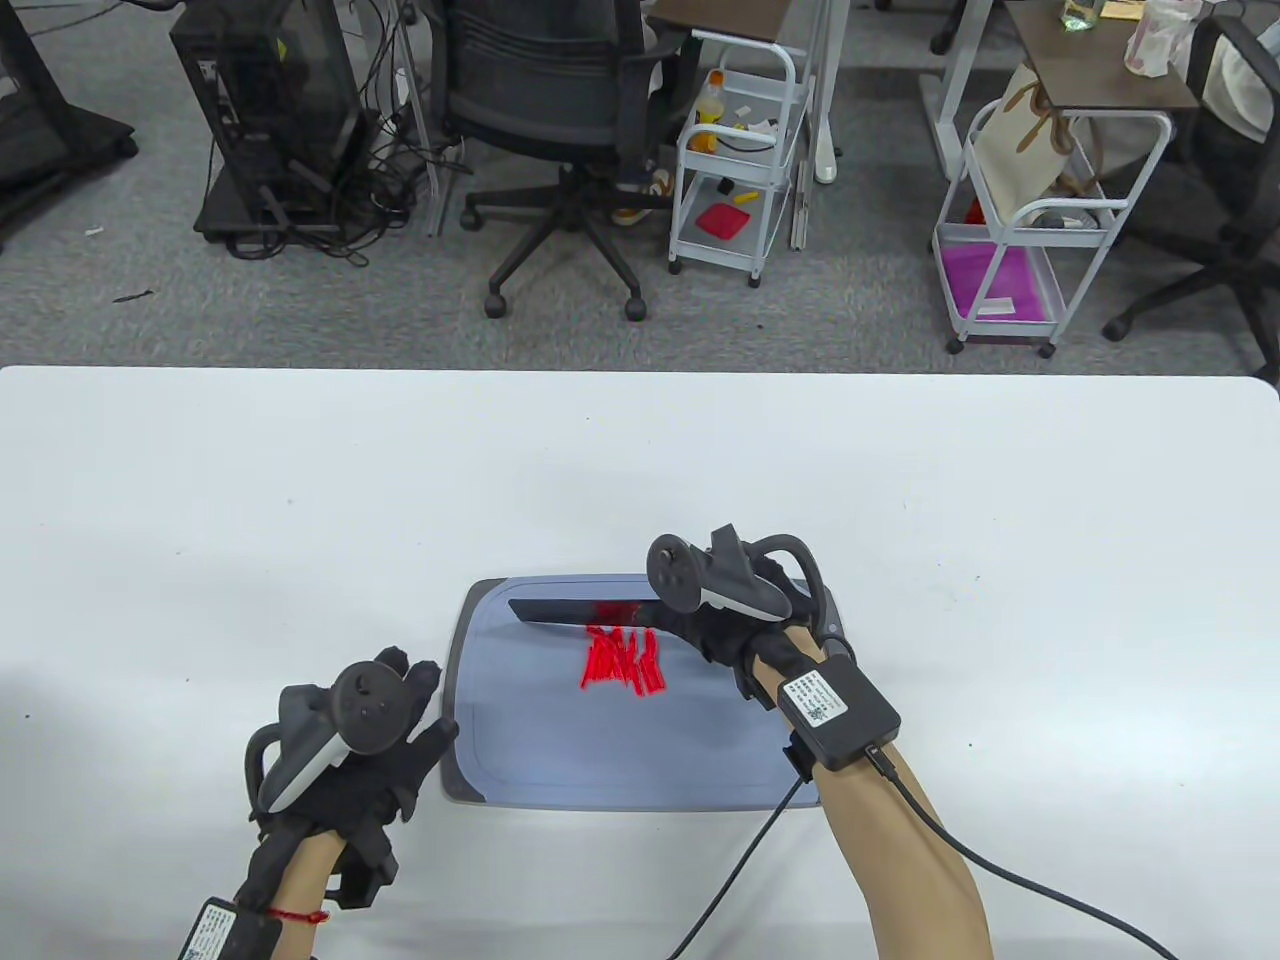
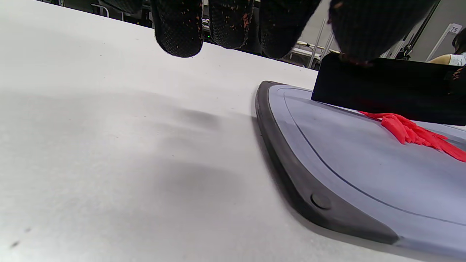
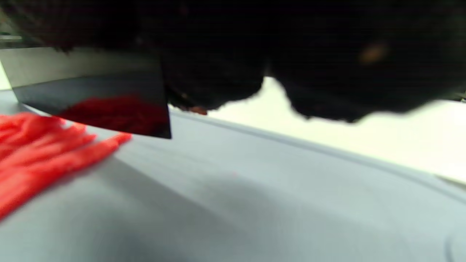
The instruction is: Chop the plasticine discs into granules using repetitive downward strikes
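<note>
Red plasticine strips [image 1: 623, 661] lie in a bunch on the grey-blue cutting board [image 1: 520, 740]. My right hand [image 1: 725, 625] grips the handle of a black cleaver [image 1: 575, 611], whose blade lies across the far end of the strips, edge down. In the right wrist view the blade [image 3: 91, 91] stands over the strips [image 3: 43, 153]. My left hand [image 1: 385, 745] rests on the table at the board's left edge, fingers spread and holding nothing. The left wrist view shows its fingertips [image 2: 178, 32] above the table, the board [image 2: 327, 203], the blade [image 2: 386, 87] and the strips [image 2: 411, 134].
The white table [image 1: 250, 520] spreads wide around the board. A cable [image 1: 1000, 880] runs from my right wrist unit off the bottom right. Beyond the far table edge stand an office chair [image 1: 560, 120] and two white carts [image 1: 735, 160].
</note>
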